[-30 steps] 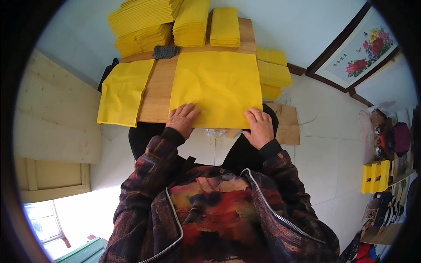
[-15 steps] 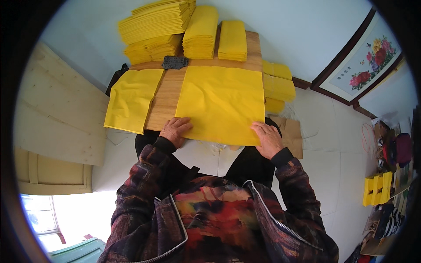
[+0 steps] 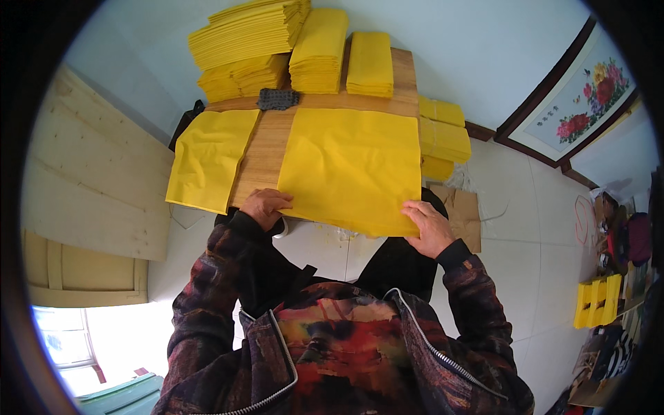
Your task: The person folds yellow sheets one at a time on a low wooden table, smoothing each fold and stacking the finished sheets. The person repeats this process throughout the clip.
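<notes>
the wooden table (image 3: pixel 259 162) was in front of you, and on it lay the wide yellow sheet (image 3: pixel 349 166), slightly creased, its near edge hanging past the table toward your lap. taking the sheet's middle as the clock's centre, a tall, uneven yellow pile (image 3: pixel 238 40) rose at eleven o'clock. a narrower yellow piece (image 3: pixel 209 162), wrinkled, lay at nine. a neat yellow stack (image 3: pixel 318 55) stood just before twelve, tied yellow bundles (image 3: pixel 445 138) sat beside the table between two and three, and a smaller yellow stack (image 3: pixel 370 63) stood at twelve. your left hand (image 3: pixel 265 206), at eight, gripped the sheet's near corner with bent fingers; your right hand (image 3: pixel 427 227), at four, pinched the other near corner. a dark grey pad (image 3: pixel 278 99) lay between ten and eleven.
</notes>
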